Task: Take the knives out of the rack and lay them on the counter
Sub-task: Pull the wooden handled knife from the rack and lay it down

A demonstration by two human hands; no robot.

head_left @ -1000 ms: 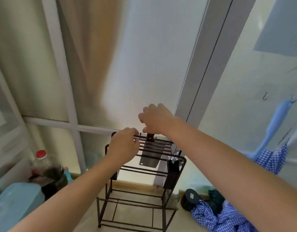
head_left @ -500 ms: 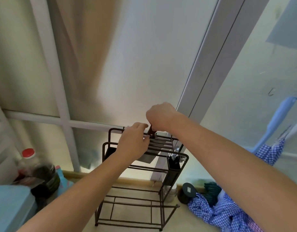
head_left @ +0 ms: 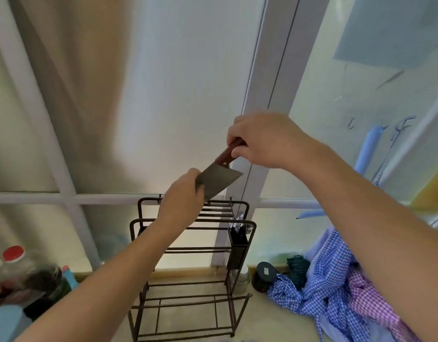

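Observation:
A cleaver (head_left: 216,180) with a grey blade and a reddish-brown handle is held in the air just above the dark wire rack (head_left: 193,250). My right hand (head_left: 260,141) grips its handle. My left hand (head_left: 182,201) holds the blade's lower end between thumb and fingers. The rack stands on the pale counter (head_left: 260,314) against the window. A black holder (head_left: 237,245) on the rack's right side has utensils in it; I cannot tell whether they are knives.
At the left stand a red-capped bottle (head_left: 13,262), a dark jar (head_left: 42,280) and a light blue container (head_left: 5,322). Blue and pink checked cloth (head_left: 336,292) is heaped at the right, with a small black object (head_left: 265,275) beside it. A window frame rises behind the rack.
The cleaver has come up out of the rack's top slots. My right hand lifted it by the handle, and my left hand left the rack rail and took hold of the blade.

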